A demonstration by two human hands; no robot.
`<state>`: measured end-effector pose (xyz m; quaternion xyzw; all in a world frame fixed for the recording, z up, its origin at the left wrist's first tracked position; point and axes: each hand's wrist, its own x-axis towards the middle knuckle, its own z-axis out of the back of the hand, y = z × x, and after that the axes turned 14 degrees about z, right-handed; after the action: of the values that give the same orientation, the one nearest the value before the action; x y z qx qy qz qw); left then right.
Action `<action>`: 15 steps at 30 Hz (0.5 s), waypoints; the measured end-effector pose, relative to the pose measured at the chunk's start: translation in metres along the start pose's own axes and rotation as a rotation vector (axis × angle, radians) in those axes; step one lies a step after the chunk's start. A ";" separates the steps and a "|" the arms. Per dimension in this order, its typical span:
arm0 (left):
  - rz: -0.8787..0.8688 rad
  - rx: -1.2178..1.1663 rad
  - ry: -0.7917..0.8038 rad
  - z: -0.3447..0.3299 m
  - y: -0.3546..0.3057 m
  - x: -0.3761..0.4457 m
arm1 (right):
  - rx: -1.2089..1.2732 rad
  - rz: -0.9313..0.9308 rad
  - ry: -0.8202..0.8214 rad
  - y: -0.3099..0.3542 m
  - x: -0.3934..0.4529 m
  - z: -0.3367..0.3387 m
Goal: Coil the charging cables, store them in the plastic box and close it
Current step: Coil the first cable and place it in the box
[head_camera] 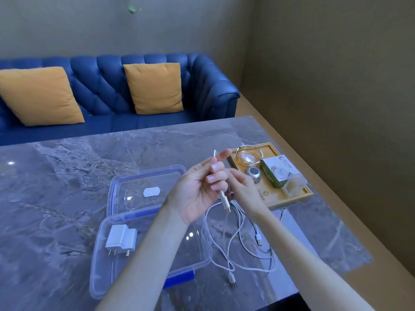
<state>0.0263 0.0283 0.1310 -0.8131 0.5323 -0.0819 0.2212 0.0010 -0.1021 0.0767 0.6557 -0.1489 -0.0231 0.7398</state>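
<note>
My left hand (197, 194) is raised above the table, its fingers closed on a white charging cable (235, 239) near one plug end (226, 205). Another stretch of the cable sticks up past the fingertips. My right hand (244, 189) is just behind, pinching the same cable. The rest hangs down and lies in loose tangled loops on the table, with two USB plugs (259, 240) free. The clear plastic box (112, 272) stands open at the front left with a white wall charger (121, 240) inside. Its lid (134, 176) with blue clips lies behind it.
A wooden tray (289, 202) at the right holds a glass ashtray (249, 157), a green-and-white box (277, 170), a small grey gadget and a clear case. The grey marble table (67, 176) ends at the right and front; a blue sofa (107, 86) with orange cushions is behind.
</note>
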 end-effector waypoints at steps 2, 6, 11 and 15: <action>-0.087 0.033 -0.093 -0.002 -0.009 0.004 | 0.075 -0.086 0.162 -0.003 -0.016 -0.015; -0.209 0.187 -0.291 0.015 -0.024 0.009 | 0.118 -0.258 0.517 0.003 -0.038 -0.024; -0.253 0.678 -0.533 0.045 -0.032 0.008 | 0.132 -0.454 0.711 0.026 -0.044 -0.018; -0.149 1.121 -0.639 0.061 -0.027 0.004 | -0.141 -0.373 0.749 0.053 -0.032 -0.007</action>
<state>0.0728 0.0502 0.0883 -0.5935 0.2590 -0.1164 0.7531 -0.0365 -0.0810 0.1219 0.5825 0.2535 0.0732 0.7688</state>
